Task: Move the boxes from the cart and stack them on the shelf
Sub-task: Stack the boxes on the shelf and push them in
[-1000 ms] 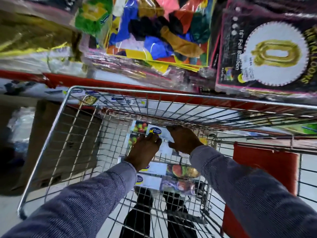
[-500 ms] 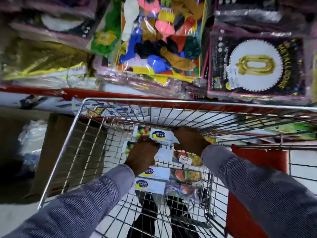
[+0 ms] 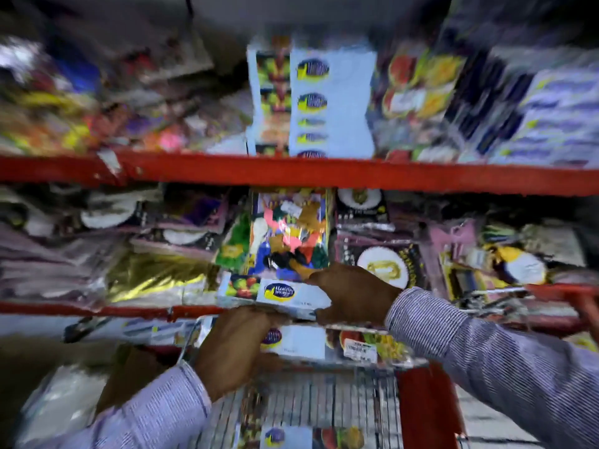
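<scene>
I hold two flat white boxes with fruit pictures and a blue-yellow logo, one above the other, over the wire cart (image 3: 324,403). My right hand (image 3: 353,294) grips the right end of the upper box (image 3: 275,294). My left hand (image 3: 231,346) clasps the left end of the lower box (image 3: 311,345). More such boxes (image 3: 291,437) lie in the cart below. A tall stack of the same boxes (image 3: 311,102) stands on the upper red shelf (image 3: 291,171). The view is blurred by motion.
The lower shelf (image 3: 97,307) is packed with balloon packs (image 3: 288,234), gold foil and foil-balloon cards (image 3: 382,267). Mixed packets crowd both sides of the stack on the upper shelf. The cart's red flap (image 3: 428,406) is at the lower right.
Both hands have lifted the boxes out of the cart bottom up to the lower shelf's level. My view has tilted up, so the upper shelf with its stack now shows.
</scene>
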`<control>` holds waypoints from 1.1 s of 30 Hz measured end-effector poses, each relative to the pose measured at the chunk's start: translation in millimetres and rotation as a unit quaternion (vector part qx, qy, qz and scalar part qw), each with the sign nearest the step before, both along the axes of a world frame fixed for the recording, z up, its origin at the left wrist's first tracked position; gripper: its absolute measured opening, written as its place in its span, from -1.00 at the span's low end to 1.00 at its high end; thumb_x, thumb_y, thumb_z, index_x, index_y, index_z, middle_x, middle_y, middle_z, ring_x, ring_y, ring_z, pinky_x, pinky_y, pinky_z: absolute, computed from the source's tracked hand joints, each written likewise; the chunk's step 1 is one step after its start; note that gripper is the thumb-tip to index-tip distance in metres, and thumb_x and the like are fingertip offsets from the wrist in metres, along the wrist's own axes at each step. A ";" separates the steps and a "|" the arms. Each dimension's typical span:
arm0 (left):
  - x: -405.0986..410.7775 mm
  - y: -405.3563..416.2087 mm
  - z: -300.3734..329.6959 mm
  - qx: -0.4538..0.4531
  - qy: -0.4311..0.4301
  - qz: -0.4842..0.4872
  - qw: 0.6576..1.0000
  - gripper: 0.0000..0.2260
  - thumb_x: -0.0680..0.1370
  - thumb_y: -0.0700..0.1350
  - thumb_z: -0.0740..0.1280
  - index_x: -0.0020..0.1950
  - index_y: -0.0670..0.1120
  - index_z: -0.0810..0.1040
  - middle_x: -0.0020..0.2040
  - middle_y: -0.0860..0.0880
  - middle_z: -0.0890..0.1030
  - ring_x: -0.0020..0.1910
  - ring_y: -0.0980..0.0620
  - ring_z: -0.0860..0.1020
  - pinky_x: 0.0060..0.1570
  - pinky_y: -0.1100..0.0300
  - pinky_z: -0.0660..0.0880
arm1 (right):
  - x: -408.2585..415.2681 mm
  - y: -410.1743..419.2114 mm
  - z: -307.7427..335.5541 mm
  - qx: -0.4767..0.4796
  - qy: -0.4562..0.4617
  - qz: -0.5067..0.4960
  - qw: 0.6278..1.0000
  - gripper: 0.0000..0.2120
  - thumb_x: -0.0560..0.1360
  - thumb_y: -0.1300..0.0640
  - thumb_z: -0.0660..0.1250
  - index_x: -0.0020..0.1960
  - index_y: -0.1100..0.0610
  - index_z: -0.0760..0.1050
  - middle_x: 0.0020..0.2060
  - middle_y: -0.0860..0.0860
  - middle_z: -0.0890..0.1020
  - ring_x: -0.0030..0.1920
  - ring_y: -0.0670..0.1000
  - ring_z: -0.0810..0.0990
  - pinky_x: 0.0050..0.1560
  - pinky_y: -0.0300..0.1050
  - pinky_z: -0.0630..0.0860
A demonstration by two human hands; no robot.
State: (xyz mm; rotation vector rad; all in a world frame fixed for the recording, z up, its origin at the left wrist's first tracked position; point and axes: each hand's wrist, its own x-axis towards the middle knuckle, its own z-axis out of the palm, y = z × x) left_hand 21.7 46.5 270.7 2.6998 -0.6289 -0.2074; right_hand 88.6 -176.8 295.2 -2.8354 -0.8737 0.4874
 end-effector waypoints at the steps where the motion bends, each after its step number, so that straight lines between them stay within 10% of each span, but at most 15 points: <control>1: 6.7 -1.4 16.7 0.010 -0.009 -0.008 1.000 -0.39 0.28 0.27 0.41 0.30 0.12 0.57 0.30 0.13 0.61 0.28 0.11 0.54 0.23 0.36 0.43 | 5.3 0.0 20.4 -0.007 -0.007 0.000 1.000 -0.50 0.45 -0.11 0.41 0.29 0.13 0.45 0.15 0.15 0.59 0.17 0.18 0.53 -0.03 -0.06 0.40; 17: 96.8 -42.6 207.2 -0.025 -0.149 -0.023 0.988 -0.38 0.13 0.21 0.42 0.19 0.18 0.61 0.06 0.15 0.73 0.03 0.10 0.66 -0.05 0.16 0.60 | 76.9 -50.6 242.7 -0.010 -0.163 -0.062 0.985 -0.45 0.50 -0.06 0.40 0.42 0.08 0.36 0.21 0.12 0.60 0.09 0.11 0.56 0.00 -0.06 0.48; 23: 128.4 -55.7 229.5 -0.062 -0.158 0.007 0.986 -0.40 0.16 0.15 0.54 0.21 0.15 0.63 0.15 0.10 0.69 0.11 0.05 0.62 0.07 0.09 0.57 | 125.4 -48.5 258.4 -0.011 -0.183 -0.068 0.981 -0.42 0.52 -0.01 0.38 0.47 0.14 0.32 0.41 0.14 0.42 0.40 0.15 0.40 0.39 0.03 0.38; 33: 141.1 -58.9 224.5 -0.061 -0.161 0.025 0.985 -0.40 0.20 0.17 0.53 0.25 0.14 0.61 0.19 0.11 0.66 0.13 0.05 0.58 0.09 0.08 0.56 | 159.7 -45.6 235.7 -0.015 -0.196 -0.081 0.977 -0.43 0.51 -0.02 0.40 0.46 0.09 0.34 0.39 0.11 0.40 0.41 0.15 0.37 0.37 0.08 0.40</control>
